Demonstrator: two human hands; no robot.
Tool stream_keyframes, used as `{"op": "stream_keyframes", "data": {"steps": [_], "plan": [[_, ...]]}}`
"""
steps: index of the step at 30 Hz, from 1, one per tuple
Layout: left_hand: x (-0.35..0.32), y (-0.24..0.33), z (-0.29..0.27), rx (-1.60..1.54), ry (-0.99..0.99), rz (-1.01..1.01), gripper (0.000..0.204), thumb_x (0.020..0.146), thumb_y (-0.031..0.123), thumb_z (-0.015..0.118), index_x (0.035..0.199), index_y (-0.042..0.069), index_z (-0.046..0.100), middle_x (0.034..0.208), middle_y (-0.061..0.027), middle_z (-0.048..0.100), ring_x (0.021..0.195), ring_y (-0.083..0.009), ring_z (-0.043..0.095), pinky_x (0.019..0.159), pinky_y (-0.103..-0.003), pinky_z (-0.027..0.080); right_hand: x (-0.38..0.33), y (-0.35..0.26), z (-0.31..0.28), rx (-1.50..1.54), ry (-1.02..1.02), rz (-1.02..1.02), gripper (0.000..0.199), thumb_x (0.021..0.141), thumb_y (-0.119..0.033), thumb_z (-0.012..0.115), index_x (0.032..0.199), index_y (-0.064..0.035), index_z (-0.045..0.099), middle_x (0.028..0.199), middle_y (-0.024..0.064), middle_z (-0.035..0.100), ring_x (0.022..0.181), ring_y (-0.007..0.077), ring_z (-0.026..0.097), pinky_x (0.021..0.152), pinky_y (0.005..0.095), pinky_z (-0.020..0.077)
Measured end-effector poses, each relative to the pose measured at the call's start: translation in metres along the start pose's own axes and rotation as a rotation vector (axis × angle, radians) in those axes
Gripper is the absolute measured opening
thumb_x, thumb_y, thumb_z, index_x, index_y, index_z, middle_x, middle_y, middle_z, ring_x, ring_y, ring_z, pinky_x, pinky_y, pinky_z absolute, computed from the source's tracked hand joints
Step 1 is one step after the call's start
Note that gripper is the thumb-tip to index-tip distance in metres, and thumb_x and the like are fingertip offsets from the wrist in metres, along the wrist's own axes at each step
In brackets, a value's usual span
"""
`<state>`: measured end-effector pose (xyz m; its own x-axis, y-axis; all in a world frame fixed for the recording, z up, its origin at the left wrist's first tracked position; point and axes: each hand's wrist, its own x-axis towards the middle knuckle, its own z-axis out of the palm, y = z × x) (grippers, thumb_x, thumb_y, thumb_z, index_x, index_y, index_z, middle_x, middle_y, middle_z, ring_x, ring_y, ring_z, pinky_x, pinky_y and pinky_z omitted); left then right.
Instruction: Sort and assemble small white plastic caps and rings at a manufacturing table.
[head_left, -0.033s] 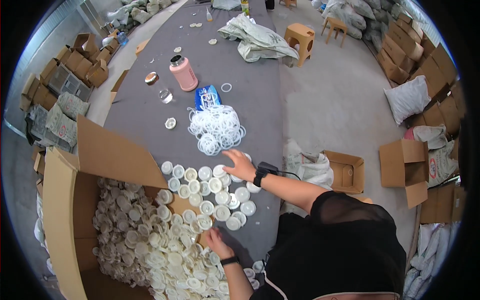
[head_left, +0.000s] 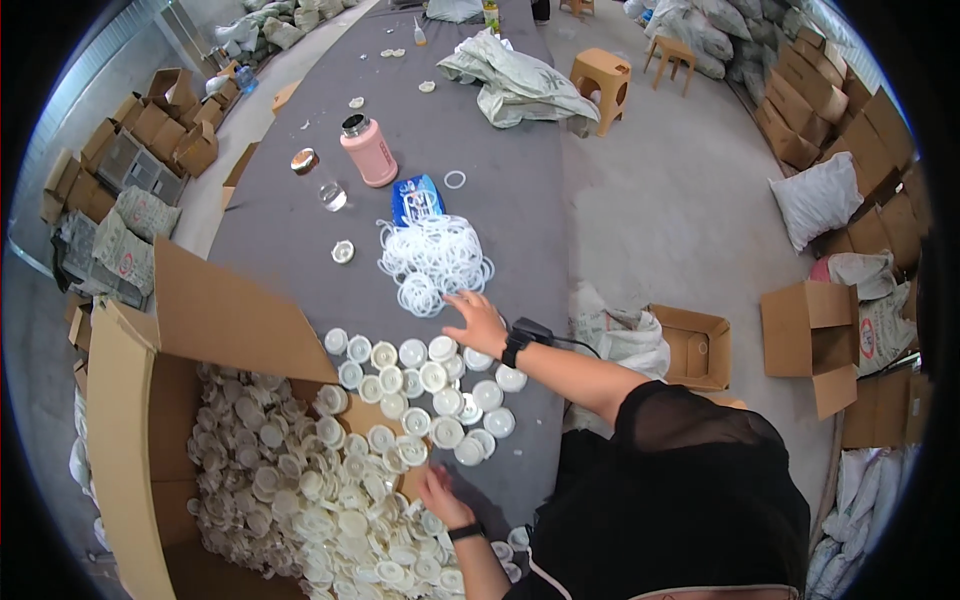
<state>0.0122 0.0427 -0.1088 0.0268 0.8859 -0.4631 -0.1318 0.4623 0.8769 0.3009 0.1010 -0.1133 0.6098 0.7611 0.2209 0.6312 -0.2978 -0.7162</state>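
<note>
Moved: right hand (head_left: 481, 327), slightly forward, to the near edge of the rings (head_left: 440, 252).
Left hand (head_left: 445, 502): fingers partly hidden; grip cannot be told.
Caps (head_left: 433, 377): loose, between both hands' fingers; probably light, stiff, slick; best taken by the rim.
Right hand: fingers spread, visibly holding nothing.
Rings: just beyond its fingertips; likely light, supple, tangle-prone; pinch one strand.
Packet (head_left: 405, 205): farther beyond.

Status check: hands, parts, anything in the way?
Right hand open beside white rings, nothing visible between. Left hand near heaped caps, grip unclear. Carton flap clear of both hands.
</note>
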Motion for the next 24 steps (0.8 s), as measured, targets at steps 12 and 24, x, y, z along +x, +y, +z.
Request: {"op": "stream_keyframes", "data": {"steps": [12, 24], "plan": [[-0.032, 0.0, -0.014, -0.093, 0.136, -0.163, 0.012, 0.082, 0.014, 0.048, 0.08, 0.002, 0.049, 0.076, -0.0079, 0.055, 0.064, -0.0145, 0.054, 0.055, -0.022, 0.043, 0.125, 0.016, 0.043, -0.469, -0.144, 0.201, 0.079, 0.055, -0.042, 0.07, 0.124, -0.0277, 0.033, 0.131, 0.0114, 0.022, 0.122, 0.0352, 0.016, 0.085, 0.0589, 0.0278], [-0.019, 0.01, -0.02, -0.094, 0.078, -0.099, 0.011, 0.082, 0.013, 0.049, 0.083, 0.002, 0.05, 0.076, -0.0087, 0.057, 0.063, -0.0149, 0.055, 0.056, -0.022, 0.044, 0.143, 0.044, 0.045, -0.023, 0.018, 0.156, 0.036, 0.064, -0.014, 0.059, 0.099, -0.0091, 0.053, 0.094, 0.0158, 0.05, 0.084, 0.032, 0.053, 0.07, 0.0379, 0.0448]]}}
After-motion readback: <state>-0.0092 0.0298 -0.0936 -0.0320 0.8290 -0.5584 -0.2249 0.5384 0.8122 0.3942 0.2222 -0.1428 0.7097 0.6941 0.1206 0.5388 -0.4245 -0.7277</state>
